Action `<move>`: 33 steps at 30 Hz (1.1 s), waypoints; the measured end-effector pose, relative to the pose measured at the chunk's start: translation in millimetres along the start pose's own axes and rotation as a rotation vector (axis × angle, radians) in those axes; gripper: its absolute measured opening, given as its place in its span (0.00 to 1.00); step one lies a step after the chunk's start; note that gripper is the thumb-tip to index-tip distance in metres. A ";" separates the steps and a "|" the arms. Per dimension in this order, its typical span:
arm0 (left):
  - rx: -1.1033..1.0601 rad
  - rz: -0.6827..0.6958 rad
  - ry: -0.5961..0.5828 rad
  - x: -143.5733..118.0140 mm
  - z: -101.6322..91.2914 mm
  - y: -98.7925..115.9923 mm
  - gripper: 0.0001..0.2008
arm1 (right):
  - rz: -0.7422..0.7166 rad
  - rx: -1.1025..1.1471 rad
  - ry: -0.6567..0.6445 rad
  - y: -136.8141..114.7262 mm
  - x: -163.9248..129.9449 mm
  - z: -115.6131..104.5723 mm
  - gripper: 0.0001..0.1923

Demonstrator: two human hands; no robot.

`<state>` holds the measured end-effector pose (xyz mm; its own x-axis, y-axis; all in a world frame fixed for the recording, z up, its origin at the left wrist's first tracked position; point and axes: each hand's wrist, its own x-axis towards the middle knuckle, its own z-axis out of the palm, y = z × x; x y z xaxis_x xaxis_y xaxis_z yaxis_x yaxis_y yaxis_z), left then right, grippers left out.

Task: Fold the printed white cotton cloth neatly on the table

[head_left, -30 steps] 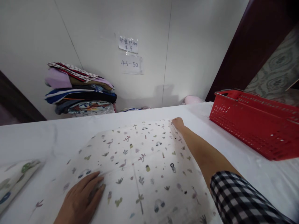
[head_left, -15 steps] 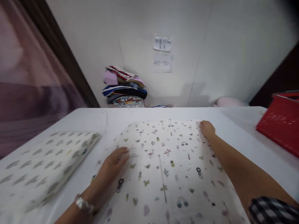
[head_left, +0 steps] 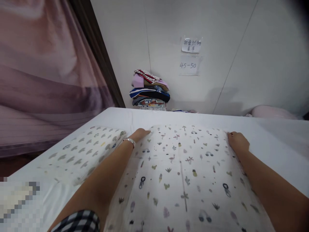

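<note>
A white cloth with small printed figures (head_left: 185, 174) lies spread flat on the white table (head_left: 277, 151) in front of me. My left hand (head_left: 140, 133) rests at the cloth's far left corner, a silver bracelet on its wrist. My right hand (head_left: 238, 141) is at the far right corner, fingers curled over the edge. Whether either hand pinches the fabric or only presses on it is unclear. Both forearms stretch along the cloth's sides.
A folded white cloth with a leaf print (head_left: 82, 151) lies to the left of the spread one. A pile of folded fabrics (head_left: 149, 91) stands against the back wall under two paper notes (head_left: 190, 54). A pink curtain (head_left: 45, 77) hangs at left.
My left hand has slid from the near left part of the cloth up to its far left corner. My head turned left, so the red basket has left the view.
</note>
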<state>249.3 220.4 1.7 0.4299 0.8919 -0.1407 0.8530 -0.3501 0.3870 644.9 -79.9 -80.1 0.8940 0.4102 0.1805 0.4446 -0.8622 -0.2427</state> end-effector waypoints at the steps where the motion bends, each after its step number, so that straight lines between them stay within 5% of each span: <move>1: -0.006 0.019 0.021 -5.2 0.3 6.8 0.16 | 0.002 -0.003 -0.002 0.1 0.4 0.3 0.23; 3: -0.009 0.114 0.126 -27.4 6.9 20.2 0.16 | 0.004 -0.012 -0.007 0.2 0.7 0.3 0.23; 5: 0.017 0.349 0.247 -62.4 21.4 31.6 0.16 | 0.009 -0.022 -0.006 -0.2 0.3 -0.7 0.23; 8: 0.058 0.807 -0.015 -116.2 44.4 39.8 0.15 | 0.016 -0.021 -0.004 -1.6 -1.2 -3.6 0.23; 10: 0.016 0.903 -0.084 -135.1 50.8 37.8 0.15 | 0.019 -0.019 -0.012 -2.6 -1.9 -5.9 0.23; 15: -0.027 0.621 0.108 -118.1 43.9 21.5 0.17 | 0.028 -0.024 -0.030 -4.2 -1.5 -8.9 0.23; 18: -0.023 0.469 0.030 -108.8 45.7 22.7 0.22 | 0.035 -0.025 -0.030 -4.4 -1.0 -9.0 0.22; 24: -0.098 0.417 -0.115 -105.4 55.9 51.0 0.26 | 0.046 -0.017 -0.029 -4.4 -0.5 -9.4 0.23; 27: -0.104 0.357 0.007 -70.2 39.0 49.9 0.16 | 0.046 -0.021 -0.043 -4.3 -0.1 -9.7 0.22; 30: -0.005 0.141 0.344 -21.4 14.4 26.7 0.15 | 0.045 -0.023 -0.039 -4.0 -0.2 -9.2 0.22; 33: 0.116 -0.058 0.293 12.4 4.9 -6.8 0.15 | 0.050 -0.018 -0.028 -3.4 0.0 -7.6 0.22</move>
<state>250.2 232.4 -7.2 0.2905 0.9499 0.1152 0.9090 -0.3115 0.2770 642.9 -79.2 -72.0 0.9163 0.3744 0.1419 0.3986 -0.8870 -0.2333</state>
